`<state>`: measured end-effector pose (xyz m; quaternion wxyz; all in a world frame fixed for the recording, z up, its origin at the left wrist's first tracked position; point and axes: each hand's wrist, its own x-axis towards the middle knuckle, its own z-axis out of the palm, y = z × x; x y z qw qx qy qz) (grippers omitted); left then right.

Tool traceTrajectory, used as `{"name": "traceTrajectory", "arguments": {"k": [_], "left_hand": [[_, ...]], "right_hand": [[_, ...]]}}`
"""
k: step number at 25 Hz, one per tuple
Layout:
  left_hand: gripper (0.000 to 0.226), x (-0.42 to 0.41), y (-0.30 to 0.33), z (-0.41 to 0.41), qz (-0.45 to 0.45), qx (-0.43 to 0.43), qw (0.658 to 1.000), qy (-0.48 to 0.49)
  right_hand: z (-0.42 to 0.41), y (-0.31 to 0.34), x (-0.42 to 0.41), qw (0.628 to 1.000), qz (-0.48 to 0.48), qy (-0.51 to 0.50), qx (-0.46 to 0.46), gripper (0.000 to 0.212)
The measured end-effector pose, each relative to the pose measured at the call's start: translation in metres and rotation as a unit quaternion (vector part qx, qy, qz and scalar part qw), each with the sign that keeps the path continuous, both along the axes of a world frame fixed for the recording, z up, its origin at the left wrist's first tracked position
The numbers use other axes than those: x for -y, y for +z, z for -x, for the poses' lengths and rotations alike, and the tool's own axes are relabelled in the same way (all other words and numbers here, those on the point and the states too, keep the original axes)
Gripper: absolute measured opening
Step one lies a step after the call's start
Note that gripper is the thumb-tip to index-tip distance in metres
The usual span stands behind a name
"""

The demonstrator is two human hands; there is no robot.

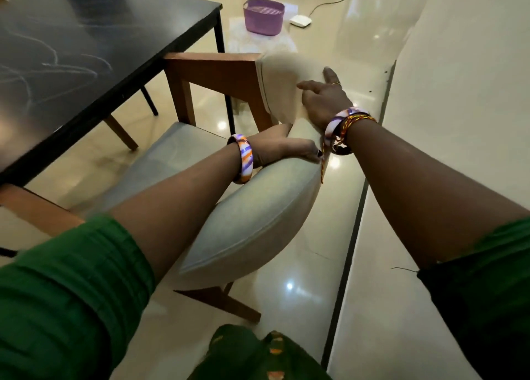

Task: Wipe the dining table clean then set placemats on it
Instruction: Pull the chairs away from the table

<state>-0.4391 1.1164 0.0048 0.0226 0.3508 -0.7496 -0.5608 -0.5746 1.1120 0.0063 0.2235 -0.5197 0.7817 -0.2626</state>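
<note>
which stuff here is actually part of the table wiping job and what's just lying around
Part of the job:
- black dining table, streaky marks on its top
- beige cloth, under the right hand

Just lying about:
- purple basket on the floor
- white device with its cable, beside the basket
- near chair, left hand on its backrest
- far chair

glossy cream floor [301, 265] mirrors ceiling lights; 2 wooden chairs [218, 72], purple basket [263, 16].

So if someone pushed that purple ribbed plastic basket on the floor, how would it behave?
The purple ribbed plastic basket looks light and empty, so it would probably slide easily on the glossy tiled floor. Its wide base suggests sliding rather than tipping.
</note>
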Motion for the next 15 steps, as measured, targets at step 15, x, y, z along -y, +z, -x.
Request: {"name": "traceTrajectory", "arguments": {"k": [15], "left_hand": [[0.114,0.119,-0.045,0.101,0.035,-0.070,0.948,0.308]], "right_hand": [[0.070,-0.020,0.193,0.957,-0.106,0.270,0.005,0.041]]}}
